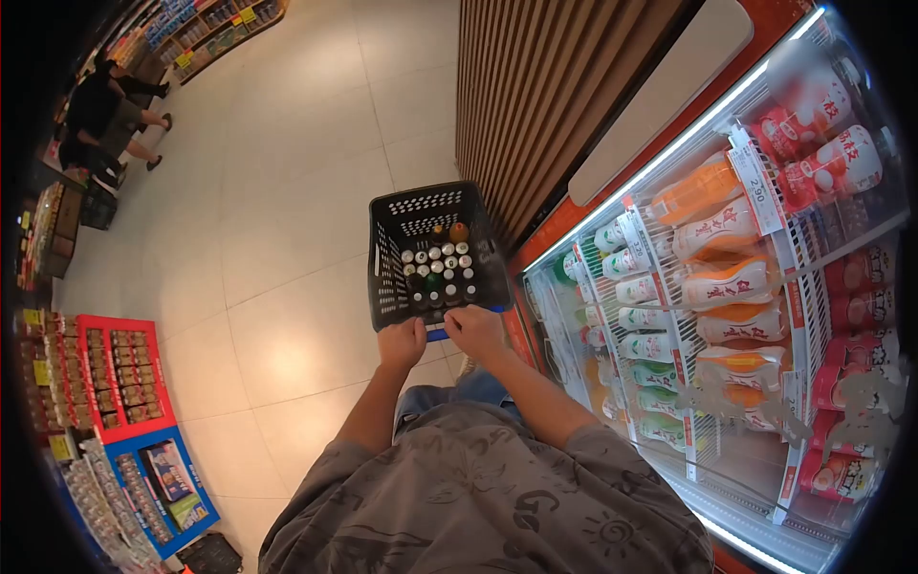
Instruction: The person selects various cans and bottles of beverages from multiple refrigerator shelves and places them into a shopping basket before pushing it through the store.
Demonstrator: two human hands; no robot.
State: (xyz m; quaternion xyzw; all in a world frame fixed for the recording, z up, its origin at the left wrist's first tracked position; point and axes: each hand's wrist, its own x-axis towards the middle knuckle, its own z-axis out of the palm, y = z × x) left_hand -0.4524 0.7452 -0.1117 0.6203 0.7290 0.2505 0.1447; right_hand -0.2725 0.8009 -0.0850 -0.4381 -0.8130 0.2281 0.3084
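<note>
In front of my body is a black perforated shopping basket [384, 251], with several capped bottles [437, 268] standing close together inside it. My left hand [402, 342] is closed at the near left of the basket, on its blue handle [437, 335]. A little to the right, my right hand [474, 331] grips the same handle, its fingers wrapped around it. Part of the handle is hidden under both hands.
A lit drinks fridge [669, 287] with rows of bottles runs along my right side. Ahead of it stands a slatted wooden panel [545, 86]. Product shelves [115, 373] line the left. People [105, 115] are at the far left on the tiled floor [287, 191].
</note>
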